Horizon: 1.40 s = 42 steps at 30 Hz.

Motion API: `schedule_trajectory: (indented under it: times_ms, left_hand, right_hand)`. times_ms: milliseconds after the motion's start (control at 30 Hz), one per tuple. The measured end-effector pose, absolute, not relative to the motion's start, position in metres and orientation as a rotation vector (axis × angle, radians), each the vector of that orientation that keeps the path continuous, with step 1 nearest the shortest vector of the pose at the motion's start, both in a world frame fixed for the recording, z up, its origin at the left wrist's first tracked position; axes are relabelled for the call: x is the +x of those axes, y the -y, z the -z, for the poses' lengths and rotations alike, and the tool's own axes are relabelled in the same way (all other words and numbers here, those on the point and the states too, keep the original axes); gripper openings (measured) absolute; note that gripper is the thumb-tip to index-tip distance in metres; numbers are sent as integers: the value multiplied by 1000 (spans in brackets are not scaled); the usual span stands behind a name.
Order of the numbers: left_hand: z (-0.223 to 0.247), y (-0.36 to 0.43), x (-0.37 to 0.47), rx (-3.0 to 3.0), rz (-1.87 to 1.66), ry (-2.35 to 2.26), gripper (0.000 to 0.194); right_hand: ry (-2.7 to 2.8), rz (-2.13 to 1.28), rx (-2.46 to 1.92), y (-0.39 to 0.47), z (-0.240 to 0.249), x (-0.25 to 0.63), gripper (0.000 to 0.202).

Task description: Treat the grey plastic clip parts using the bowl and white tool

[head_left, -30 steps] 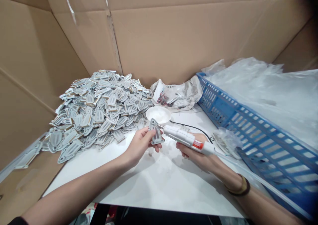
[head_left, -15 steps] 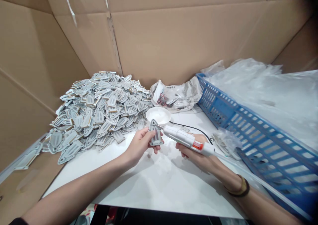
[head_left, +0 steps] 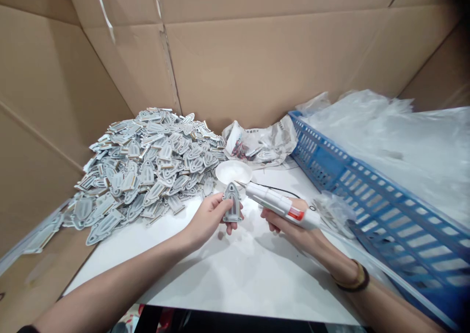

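My left hand (head_left: 211, 218) pinches a small grey pointed plastic piece (head_left: 232, 204) between thumb and fingers, its tip upward. My right hand (head_left: 290, 225) is wrapped round a white tool (head_left: 270, 199) with an orange-red window, shaped like a glue gun. The tool's thin metal nozzle points left, just right of the piece's top and apart from it. Behind the nozzle sits a shallow white dish (head_left: 233, 170). A large heap of similar grey pieces (head_left: 147, 161) rises to the left of the dish.
A blue perforated basket (head_left: 330, 159) with clear plastic bags (head_left: 396, 137) runs along the right. Crumpled printed wrapping (head_left: 273, 139) with small parts lies at the back. A black cord (head_left: 279, 189) crosses the white table (head_left: 235, 274). Cardboard walls (head_left: 275, 63) surround it.
The tool's nozzle has moved away from the piece, up and to the right. The piece has shifted slightly right and down in my left hand and is more upright.
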<state>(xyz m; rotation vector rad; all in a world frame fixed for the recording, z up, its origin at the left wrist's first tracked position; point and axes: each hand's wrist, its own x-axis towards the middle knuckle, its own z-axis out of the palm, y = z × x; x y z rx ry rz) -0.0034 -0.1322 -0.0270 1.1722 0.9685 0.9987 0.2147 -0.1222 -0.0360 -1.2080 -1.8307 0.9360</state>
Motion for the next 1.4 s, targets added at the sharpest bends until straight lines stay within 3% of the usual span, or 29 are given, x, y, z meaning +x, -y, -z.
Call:
schedule_trajectory:
  times_ms: [467,600,800,1033,1233,1400]
  left_hand:
    - [11,107,-30,1390,-743,-1309,26]
    - [-22,88,-67,1776,-883,-1583,26]
    - [-71,66,-152,1617,-1013,-1946,32]
    - [-75,64,-213,1541,-856,-2087,32]
    - [-84,67,-214,1709,-752,-2277,32]
    - [-77,91,-135,2313,-879,-2690,37]
  right_hand:
    - [1589,-987,-1285,107,51,219,41]
    - [1615,-942,-1277,110,45,218,44]
    - [1644,-885,-1258,111,43,217,41]
    - [1624,-890,-1274,111,40,214,40]
    - [1495,-898,-1324,105,41,217,38]
    - [1320,-926,-1297,101,32,222,40]
